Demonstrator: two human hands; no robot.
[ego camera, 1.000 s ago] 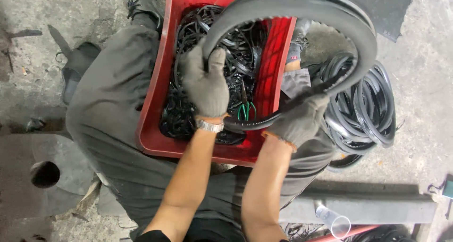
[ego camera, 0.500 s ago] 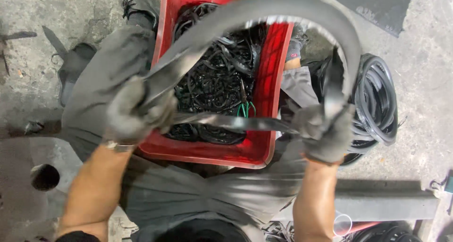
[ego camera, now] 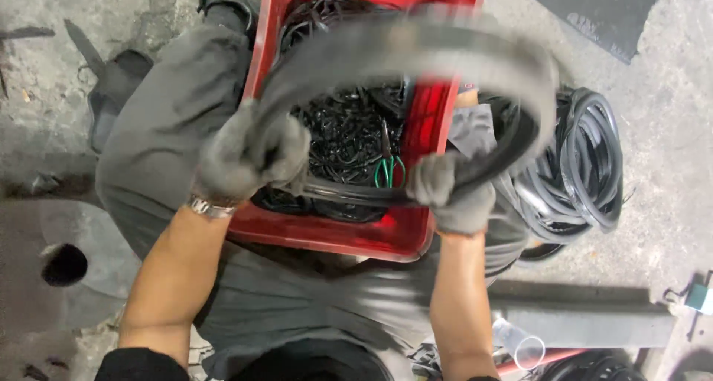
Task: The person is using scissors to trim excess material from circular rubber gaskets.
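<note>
Both gloved hands clamp the black rubber ring [ego camera: 445, 54] above the red crate [ego camera: 342, 236] on the lap, left hand [ego camera: 249, 158] and right hand [ego camera: 449, 195] well apart; keeping both grips firm should steady it.

Both hands wear thick grey knit work gloves, the fabric fuzzy and a little soiled: the left hand [ego camera: 249, 158] at about nine o'clock, the right hand [ego camera: 449, 191] near four o'clock. A silver metal wristband [ego camera: 210, 206] circles the left wrist just below the glove cuff. Forearms are bare (no sleeves reach them). Loose grey trousers [ego camera: 163, 143] cover the legs, creased at the knees.
</note>
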